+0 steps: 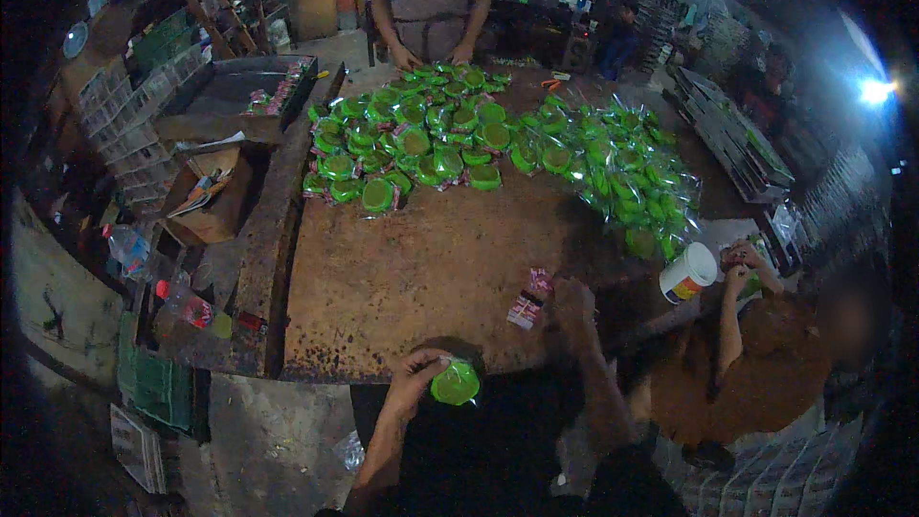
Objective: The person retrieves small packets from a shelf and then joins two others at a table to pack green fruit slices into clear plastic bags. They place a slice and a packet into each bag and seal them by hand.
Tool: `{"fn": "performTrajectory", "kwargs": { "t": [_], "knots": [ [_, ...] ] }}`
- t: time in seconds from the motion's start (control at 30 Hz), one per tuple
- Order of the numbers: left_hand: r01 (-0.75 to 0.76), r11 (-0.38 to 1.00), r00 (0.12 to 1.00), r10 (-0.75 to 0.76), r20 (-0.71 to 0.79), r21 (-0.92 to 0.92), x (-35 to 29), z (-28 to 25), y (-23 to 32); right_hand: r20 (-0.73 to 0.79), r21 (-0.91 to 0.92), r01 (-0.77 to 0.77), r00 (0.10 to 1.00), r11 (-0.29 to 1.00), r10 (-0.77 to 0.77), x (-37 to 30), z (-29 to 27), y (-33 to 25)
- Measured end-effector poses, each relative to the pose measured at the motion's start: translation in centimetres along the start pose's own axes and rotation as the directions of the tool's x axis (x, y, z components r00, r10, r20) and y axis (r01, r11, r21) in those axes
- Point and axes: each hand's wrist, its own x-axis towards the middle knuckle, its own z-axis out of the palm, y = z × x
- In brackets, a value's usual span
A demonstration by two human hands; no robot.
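My left hand (pixel 417 375) pinches the edge of a round bright-green packet (pixel 455 383) in clear plastic, just off the near edge of the wooden table (pixel 402 278). My right hand (pixel 574 308) is over the table at the right. It is dark and blurred, so its fingers cannot be made out. Beside it lie small pink and white printed labels (pixel 525 310). Farther back spreads a big heap of similar green packets (pixel 414 141), some with pink labels showing. More of them, in shiny clear bags (pixel 632 177), are piled at the right.
A white tub (pixel 688 273) stands at the right edge, near a seated person (pixel 766 364) handling something. Another person (pixel 433 0) stands across the table with hands at the heap. At the left are plastic bottles (pixel 184 304), a cardboard box (pixel 206 201) and a dark tray (pixel 230 91).
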Motion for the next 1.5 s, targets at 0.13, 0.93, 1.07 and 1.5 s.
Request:
{"fn": "performTrajectory", "kwargs": {
  "t": [0.13, 0.93, 1.07, 1.5],
  "knots": [
    [0.034, 0.994, 0.999, -0.032, 0.019, -0.102, 0.1, -0.2, -0.1, 0.474, 0.398, -0.231, 0.881, 0.888, 0.017, 0.8, -0.2, 0.2],
    [-0.189, 0.959, 0.981, 0.193, 0.003, 0.212, -5.0, 1.9, 5.6, 0.509, 0.858, -0.456, 0.815, -0.237, 0.275, 4.1, -19.0, 1.4],
    [-0.338, 0.901, 0.940, 0.336, 0.056, 0.270, -6.0, 2.9, 7.2, 0.394, 0.865, -0.366, 0.919, -0.345, 0.014, 3.3, -24.8, -3.6],
    [-0.202, 0.889, 0.977, 0.214, 0.016, 0.410, -6.7, 2.6, 6.8, 0.300, 0.924, -0.296, 0.954, -0.243, -0.021, 2.4, -24.0, -4.9]
  ]
}}
